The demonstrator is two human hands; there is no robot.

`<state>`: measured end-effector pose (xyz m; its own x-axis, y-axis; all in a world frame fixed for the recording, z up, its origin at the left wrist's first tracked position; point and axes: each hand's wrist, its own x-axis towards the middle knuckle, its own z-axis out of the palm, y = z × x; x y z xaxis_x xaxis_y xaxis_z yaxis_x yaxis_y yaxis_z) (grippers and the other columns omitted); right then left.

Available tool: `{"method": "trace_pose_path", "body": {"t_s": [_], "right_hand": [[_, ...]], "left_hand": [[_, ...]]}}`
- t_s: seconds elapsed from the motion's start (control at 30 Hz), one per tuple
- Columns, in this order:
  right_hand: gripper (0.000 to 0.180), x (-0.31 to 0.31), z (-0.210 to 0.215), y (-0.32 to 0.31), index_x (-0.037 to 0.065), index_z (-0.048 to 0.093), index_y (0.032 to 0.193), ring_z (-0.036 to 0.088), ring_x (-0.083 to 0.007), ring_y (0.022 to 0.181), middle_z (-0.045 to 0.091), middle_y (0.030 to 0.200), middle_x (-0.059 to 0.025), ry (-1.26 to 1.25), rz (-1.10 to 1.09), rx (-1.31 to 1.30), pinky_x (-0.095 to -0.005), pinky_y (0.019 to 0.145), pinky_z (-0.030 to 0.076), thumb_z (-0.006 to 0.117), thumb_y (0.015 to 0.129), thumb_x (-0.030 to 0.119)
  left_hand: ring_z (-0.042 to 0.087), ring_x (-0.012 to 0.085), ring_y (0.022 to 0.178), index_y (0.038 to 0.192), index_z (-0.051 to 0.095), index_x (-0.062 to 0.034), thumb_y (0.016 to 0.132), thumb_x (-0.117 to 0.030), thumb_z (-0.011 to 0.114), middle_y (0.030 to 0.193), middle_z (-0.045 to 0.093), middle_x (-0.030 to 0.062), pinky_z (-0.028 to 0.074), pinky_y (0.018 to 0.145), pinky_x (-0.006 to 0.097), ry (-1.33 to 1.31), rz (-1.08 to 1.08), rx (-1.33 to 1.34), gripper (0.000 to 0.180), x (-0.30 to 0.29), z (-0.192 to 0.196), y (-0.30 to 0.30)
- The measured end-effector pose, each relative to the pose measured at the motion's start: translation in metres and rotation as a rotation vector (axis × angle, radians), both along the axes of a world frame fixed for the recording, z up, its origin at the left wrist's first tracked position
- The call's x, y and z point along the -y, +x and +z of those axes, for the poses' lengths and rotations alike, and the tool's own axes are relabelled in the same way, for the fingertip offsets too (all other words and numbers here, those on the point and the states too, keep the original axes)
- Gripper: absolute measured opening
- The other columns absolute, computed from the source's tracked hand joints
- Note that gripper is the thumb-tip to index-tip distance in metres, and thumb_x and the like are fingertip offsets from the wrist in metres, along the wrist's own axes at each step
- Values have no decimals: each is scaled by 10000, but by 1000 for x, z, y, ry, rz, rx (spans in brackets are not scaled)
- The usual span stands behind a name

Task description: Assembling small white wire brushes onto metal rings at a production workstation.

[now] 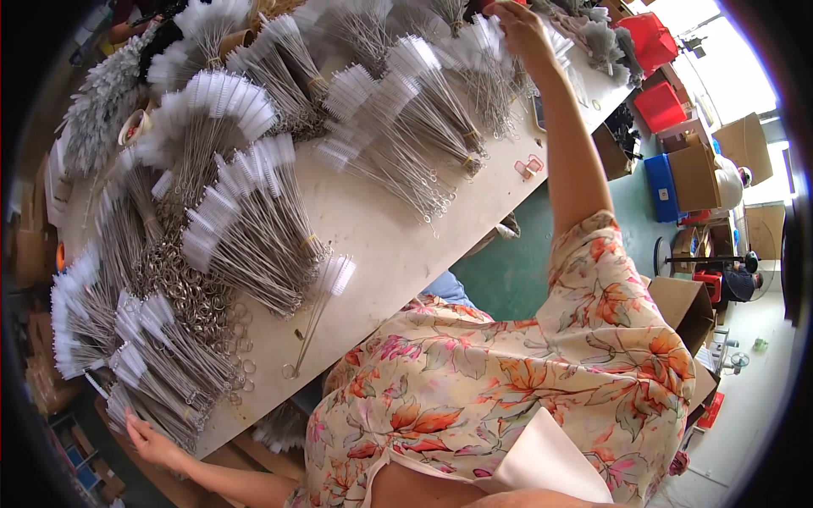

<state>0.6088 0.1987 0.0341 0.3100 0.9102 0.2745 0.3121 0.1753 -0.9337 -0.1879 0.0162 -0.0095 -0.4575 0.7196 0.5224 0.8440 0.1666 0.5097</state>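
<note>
Two hands reach wide apart over bundled white-bristled wire tube brushes on a pale worktable [373,229].

Head view: the right hand [518,27] closes on a far brush bundle [487,51]; the left hand [151,442], fingers spread, rests at a near bundle [157,385]. Loose metal rings [199,300] lie between. Lifting each bundle by its wire stems would likely keep the bristles from crushing.

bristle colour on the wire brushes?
White bristles on the wire brushes, with bare metal twisted-wire stems; clearest in the head view.
</note>
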Motion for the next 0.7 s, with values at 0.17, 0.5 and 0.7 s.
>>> {"method": "trace_pose_path", "body": {"t_s": [0.17,0.5,0.7], "right_hand": [[284,-23,-26,44,97,694,860,609,-158,687,650,728,-59,-249,-397,941,-315,648,477,671,735,351],[229,4,-5,17,182,688,834,634,-256,787,663,871,-56,-14,-729,967,-371,731,482,550,805,362],[229,40,51,-188,43,585,840,473,-70,574,507,635,41,180,238,-237,-220,560,394,508,908,247]], "left_hand": [[387,87,629,1053,642,-63,931,-275,461,710,502,-11,358,561,234,-117,22,42,304,-1,-9,34],[297,12,518,1009,607,17,920,-224,490,733,446,-31,193,413,152,88,-449,1001,283,-38,-5,128],[332,7,484,1051,584,33,920,-149,465,651,460,-34,226,405,150,-121,-631,1001,253,-40,34,252]]}}
